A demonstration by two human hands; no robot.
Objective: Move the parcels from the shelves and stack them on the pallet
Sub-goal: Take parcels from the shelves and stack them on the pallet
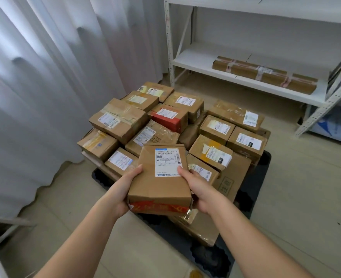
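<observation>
A person stands over a black pallet (262,163) on the tiled floor, carrying a brown cardboard parcel (161,183) with a white shipping label on top and red printed tape along its near edge. The left hand (123,189) grips the parcel's left side, thumb lying over the top face; the right hand (197,187) grips the right side, thumb pressing the label's lower corner. The parcel hangs in the air above the pallet's near edge, tilted a little toward the camera, touching nothing below as far as can be told.

The pallet already carries a crowded stack of labelled boxes, higher toward its far left corner, where a red-sided box (168,117) sits among plain brown ones. Lower, flatter cartons lie along the near right edge. One long flat parcel (265,74) remains on the low white shelf (195,65) beyond the pallet's far right corner.

To set this one down well, the sensible course looks to be picking a level patch among the lower boxes near the front, lowering it flat with both hands kept under the sides, and seating it squarely against its neighbours so nothing overhangs the pallet's edge or rocks on an uneven top.
</observation>
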